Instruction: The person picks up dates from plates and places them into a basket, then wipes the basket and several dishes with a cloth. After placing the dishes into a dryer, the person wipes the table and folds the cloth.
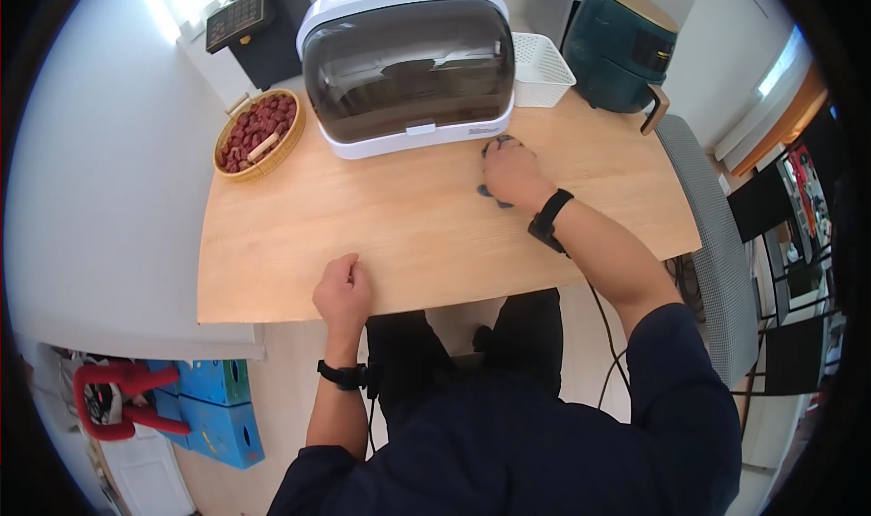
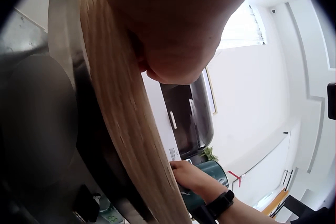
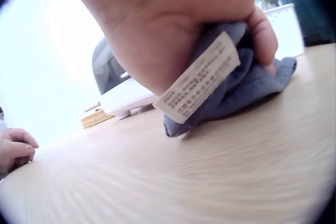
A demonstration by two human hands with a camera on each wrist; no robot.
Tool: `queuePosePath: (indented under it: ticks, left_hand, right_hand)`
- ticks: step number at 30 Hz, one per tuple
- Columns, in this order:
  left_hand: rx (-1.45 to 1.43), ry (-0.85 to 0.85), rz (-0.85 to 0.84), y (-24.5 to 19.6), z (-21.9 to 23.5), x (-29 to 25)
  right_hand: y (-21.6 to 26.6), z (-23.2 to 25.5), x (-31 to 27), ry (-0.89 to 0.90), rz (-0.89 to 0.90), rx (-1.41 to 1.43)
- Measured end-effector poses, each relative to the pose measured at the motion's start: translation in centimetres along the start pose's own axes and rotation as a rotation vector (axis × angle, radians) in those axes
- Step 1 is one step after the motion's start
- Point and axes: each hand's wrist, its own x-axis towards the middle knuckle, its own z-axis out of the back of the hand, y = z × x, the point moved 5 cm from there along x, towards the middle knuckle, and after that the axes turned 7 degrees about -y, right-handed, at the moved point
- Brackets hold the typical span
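My right hand (image 1: 515, 173) grips a bunched grey-blue cloth (image 3: 236, 85) against the wooden table, just in front of the white cabinet with a dark see-through door (image 1: 408, 71). A white label (image 3: 202, 79) with printed lettering hangs from the cloth in the right wrist view. Fingers curl round the fabric, and part of it is hidden under the palm. At the table's front edge rests my left hand (image 1: 345, 291), its fingers loosely curled with nothing in them.
On the wooden table (image 1: 363, 216), a wicker basket of dark red items (image 1: 261, 135) sits at the back left. Right of the cabinet stand a white plastic basket (image 1: 542, 71) and a dark green air fryer (image 1: 621, 49), its handle jutting forward. A grey chair (image 1: 712, 244) flanks the right edge.
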Motion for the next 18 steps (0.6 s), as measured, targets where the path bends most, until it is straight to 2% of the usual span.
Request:
queuePosePath:
  ticks: [8, 11, 12, 14, 15, 17, 18]
  left_hand:
    - [-0.081, -0.065, -0.058, -1.0, 1.2, 0.0]
    - [-0.193, -0.116, 0.004, -0.3, 1.8, -0.4]
    - [-0.185, -0.125, 0.009, 0.0, 2.0, -0.5]
    - [-0.337, -0.126, 0.208, 1.5, 2.1, -0.7]
    - [-0.332, -0.136, 0.207, 1.9, 2.3, -0.6]
    - [-0.530, -0.211, 0.439, 3.8, 2.7, -0.6]
    - [-0.527, -0.222, 0.433, 3.2, 3.5, -0.2]
  right_hand:
    - [13.6, 1.8, 4.0, -0.089, 0.249, 0.147]
    - [18.1, 1.8, 5.4, -0.135, 0.332, 0.158]
    - [19.6, 2.4, 5.5, -0.179, 0.386, 0.261]
    - [22.0, 3.4, 5.3, -0.226, 0.448, 0.366]
    - [23.5, 3.9, 4.6, -0.224, 0.510, 0.431]
    - [25.4, 5.1, 2.6, -0.228, 0.579, 0.499]
    - [26.0, 5.5, 1.8, -0.096, 0.571, 0.608]
